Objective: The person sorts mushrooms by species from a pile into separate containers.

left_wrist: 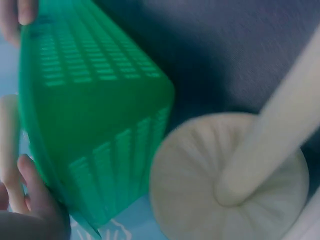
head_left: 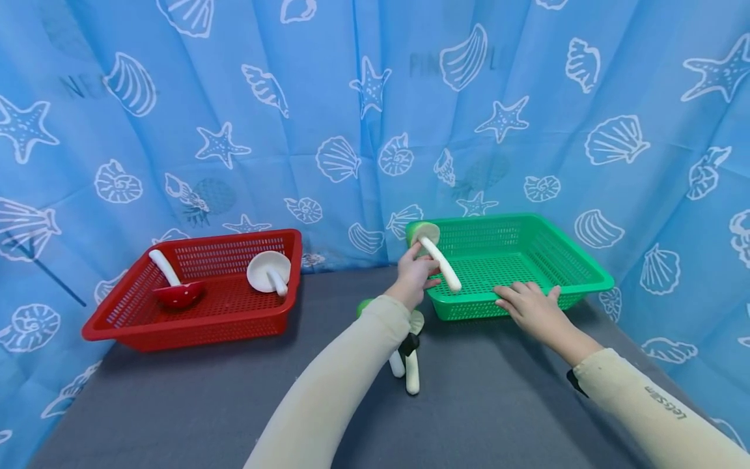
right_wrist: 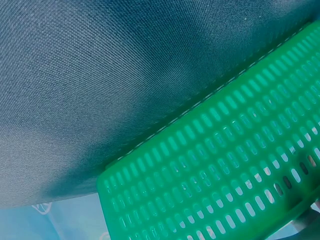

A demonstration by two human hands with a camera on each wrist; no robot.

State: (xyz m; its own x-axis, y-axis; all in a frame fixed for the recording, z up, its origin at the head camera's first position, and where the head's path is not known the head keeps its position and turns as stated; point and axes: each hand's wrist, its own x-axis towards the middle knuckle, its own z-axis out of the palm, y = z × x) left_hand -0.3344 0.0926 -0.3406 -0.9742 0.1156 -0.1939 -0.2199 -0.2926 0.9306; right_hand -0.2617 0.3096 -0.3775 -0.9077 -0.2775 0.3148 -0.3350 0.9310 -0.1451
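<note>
My left hand point(head_left: 415, 272) grips the white stem of a toy mushroom point(head_left: 443, 264) with a green cap. It holds the mushroom tilted over the left end of a green basket point(head_left: 541, 228), stem pointing down toward the right. My right hand point(head_left: 534, 312) rests on that basket's front rim, fingers over the edge. Below my left forearm, more toy mushrooms point(head_left: 413, 374) with white stems and some green showing lie on the table, partly hidden by the sleeve. The left wrist view shows one mushroom's pale pleated underside point(left_wrist: 185, 160) close up, beside the basket.
At the left stands a red basket point(head_left: 193, 337). Inside it are a red mushroom point(head_left: 178, 295) with white dots and another mushroom point(head_left: 258, 270) with its pale underside showing. Dark grey cloth point(head_left: 193, 404) covers the table, and a blue shell-patterned curtain point(head_left: 328, 85) hangs behind.
</note>
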